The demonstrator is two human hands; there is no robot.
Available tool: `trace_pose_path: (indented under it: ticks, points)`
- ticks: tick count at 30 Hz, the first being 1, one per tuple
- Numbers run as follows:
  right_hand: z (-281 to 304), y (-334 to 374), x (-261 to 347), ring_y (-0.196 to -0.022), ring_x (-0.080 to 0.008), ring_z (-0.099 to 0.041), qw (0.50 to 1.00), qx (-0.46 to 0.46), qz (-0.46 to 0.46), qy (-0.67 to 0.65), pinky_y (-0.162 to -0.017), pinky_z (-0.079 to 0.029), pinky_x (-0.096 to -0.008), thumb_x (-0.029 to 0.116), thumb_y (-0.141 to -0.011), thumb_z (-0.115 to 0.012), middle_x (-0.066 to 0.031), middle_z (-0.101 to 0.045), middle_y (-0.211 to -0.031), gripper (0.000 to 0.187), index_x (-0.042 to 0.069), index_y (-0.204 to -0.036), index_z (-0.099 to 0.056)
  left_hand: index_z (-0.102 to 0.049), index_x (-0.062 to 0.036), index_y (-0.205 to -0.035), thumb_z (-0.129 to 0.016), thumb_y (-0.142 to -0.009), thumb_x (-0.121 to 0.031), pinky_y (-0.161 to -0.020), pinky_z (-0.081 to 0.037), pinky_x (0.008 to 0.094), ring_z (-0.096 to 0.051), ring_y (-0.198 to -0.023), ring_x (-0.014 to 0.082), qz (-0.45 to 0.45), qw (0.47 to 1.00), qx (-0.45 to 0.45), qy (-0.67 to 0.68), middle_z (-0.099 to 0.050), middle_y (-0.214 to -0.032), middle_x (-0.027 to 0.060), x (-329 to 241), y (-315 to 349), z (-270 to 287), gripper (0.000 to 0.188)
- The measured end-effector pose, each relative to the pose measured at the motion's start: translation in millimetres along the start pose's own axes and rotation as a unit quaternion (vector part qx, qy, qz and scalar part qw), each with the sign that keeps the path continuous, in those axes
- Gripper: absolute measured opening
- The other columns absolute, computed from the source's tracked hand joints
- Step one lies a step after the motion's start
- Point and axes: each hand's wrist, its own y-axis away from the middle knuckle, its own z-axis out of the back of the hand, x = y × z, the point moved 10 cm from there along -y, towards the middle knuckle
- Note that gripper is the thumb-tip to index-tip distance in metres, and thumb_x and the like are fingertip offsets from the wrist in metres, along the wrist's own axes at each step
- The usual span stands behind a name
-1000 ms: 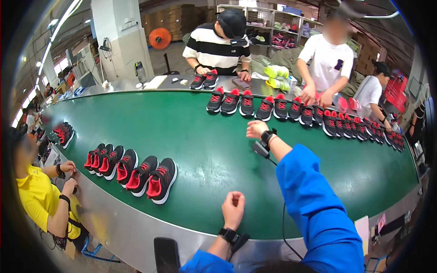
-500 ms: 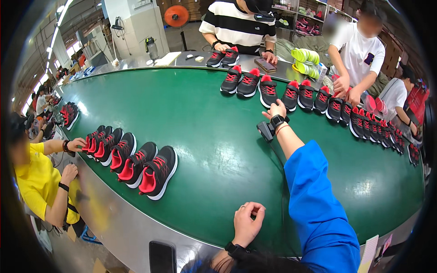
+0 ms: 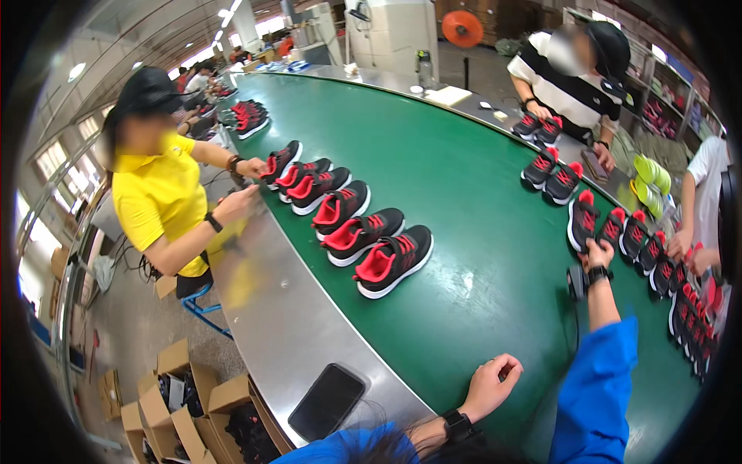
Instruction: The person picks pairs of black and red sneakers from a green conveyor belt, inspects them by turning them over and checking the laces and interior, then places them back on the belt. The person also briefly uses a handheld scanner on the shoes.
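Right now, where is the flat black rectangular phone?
The phone lies low, left of centre in the head view, on the silvery metal ledge, left of the bare left hand.

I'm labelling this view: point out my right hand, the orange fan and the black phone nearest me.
Right hand [image 3: 598,254], head view: middle of the hand.
Orange fan [image 3: 462,29], head view: round head.
Black phone [image 3: 327,400], head view: upper face.

A black smartphone [image 3: 327,400] lies on the metal border of the counter [image 3: 270,329], and below, on the floor [image 3: 127,332], there stand open cardboard boxes [image 3: 229,393]. Farther along this floor is a blue stool [image 3: 205,312]. On the far border stands one drinking bottle [image 3: 424,69] — behind it, an orange fan [image 3: 462,29].
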Motion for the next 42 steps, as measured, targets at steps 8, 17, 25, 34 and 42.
trace_pose_path:
  ticks: [8, 17, 25, 34, 42]
  points:
    - [45.0, 240.9, 116.8, -0.066, -0.0109, -0.059, 0.828, 0.473, -0.082, 0.289, -0.039, -0.038, -0.0232, 0.000, -0.076, -0.071, -0.0040, -0.056, -0.101, 0.048, 0.019, -0.114, -0.047, -0.059, -0.0040, -0.107, -0.062, -0.093, -0.023, -0.102, -0.036, 0.0377, -0.049, -0.114, 0.0243, -0.071, 0.966, -0.245, 0.044, -0.054, -0.117, 0.0123, -27.4, 7.0, 68.8, 0.024]
    - [159.8, 298.3, 90.5, -0.062, -0.0183, -0.068, 0.817, 0.427, -0.098, 0.375, -0.038, -0.048, -0.0280, 0.018, -0.096, -0.061, -0.0094, -0.066, -0.076, 0.020, 0.000, -0.099, -0.052, -0.043, -0.0021, -0.143, -0.060, -0.095, -0.030, -0.113, -0.032, 0.0392, -0.045, -0.135, 0.0337, -0.067, 0.983, -0.106, 0.134, -0.047, -0.143, 0.0250, -32.4, -1.7, 36.3, 0.058]
    - [138.5, 381.0, 55.8, -0.077, -0.0234, -0.069, 0.790, 0.475, -0.174, 0.347, -0.053, -0.059, -0.0361, 0.029, -0.096, -0.065, -0.0192, -0.062, -0.101, 0.052, -0.009, -0.115, -0.035, -0.056, -0.0107, -0.136, -0.066, -0.088, -0.022, -0.095, -0.042, 0.0357, -0.054, -0.102, 0.0263, -0.056, 0.990, -0.096, -0.083, -0.055, -0.110, 0.0148, 5.1, 0.3, 13.6, 0.050]
    - [127.6, 386.1, 34.8, -0.089, -0.0296, -0.068, 0.887, 0.385, -0.093, 0.238, -0.056, -0.064, -0.0374, 0.005, -0.089, -0.060, -0.0242, -0.054, -0.115, 0.044, -0.006, -0.117, -0.028, -0.062, 0.0007, -0.126, -0.058, -0.073, -0.003, -0.099, -0.044, 0.0397, -0.055, -0.109, 0.0339, 0.007, 0.995, -0.101, -0.017, -0.055, -0.117, 0.0216, 45.8, -8.4, 28.1, 0.053]
    - [180.9, 453.5, 115.4, -0.100, -0.0169, -0.065, 0.818, 0.520, -0.216, 0.116, -0.078, -0.060, -0.0362, 0.013, -0.098, -0.052, -0.0059, -0.059, -0.127, 0.047, 0.009, -0.144, -0.043, -0.058, 0.0015, -0.126, -0.054, -0.087, -0.003, -0.105, -0.044, 0.0409, -0.061, -0.111, 0.0251, 0.306, 0.850, 0.082, 0.421, -0.064, -0.123, 0.0131, 15.5, 94.1, 18.4, 0.040]
